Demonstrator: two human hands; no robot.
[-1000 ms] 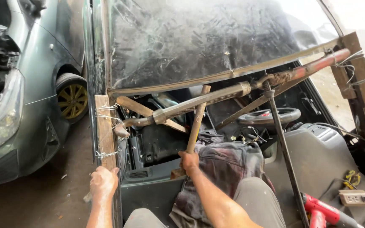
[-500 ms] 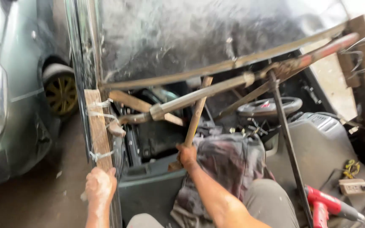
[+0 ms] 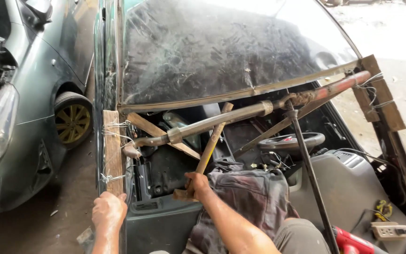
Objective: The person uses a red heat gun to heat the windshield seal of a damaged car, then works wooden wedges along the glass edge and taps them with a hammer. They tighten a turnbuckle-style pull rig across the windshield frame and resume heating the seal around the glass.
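My right hand (image 3: 197, 184) grips the lower end of a slanted wooden stick (image 3: 212, 144) that leans up against a rusty metal pipe (image 3: 250, 114) running across the open windshield frame. My left hand (image 3: 108, 211) holds the bottom of an upright wooden plank (image 3: 112, 150) wired to the car's left pillar. The cracked, dusty windshield (image 3: 222, 51) sits tilted above the pipe. A dirty cloth (image 3: 250, 197) lies over the dashboard by my right forearm.
A grey car (image 3: 29, 108) with a yellow wheel (image 3: 73, 123) stands close on the left. A thin dark rod (image 3: 306, 169) props the pipe. A steering wheel (image 3: 291, 140), a red power tool (image 3: 353, 241) and a socket strip (image 3: 388, 230) lie at the right.
The view has shifted a little and risen, showing more of the windshield. Both hands keep their holds on the stick and the plank.
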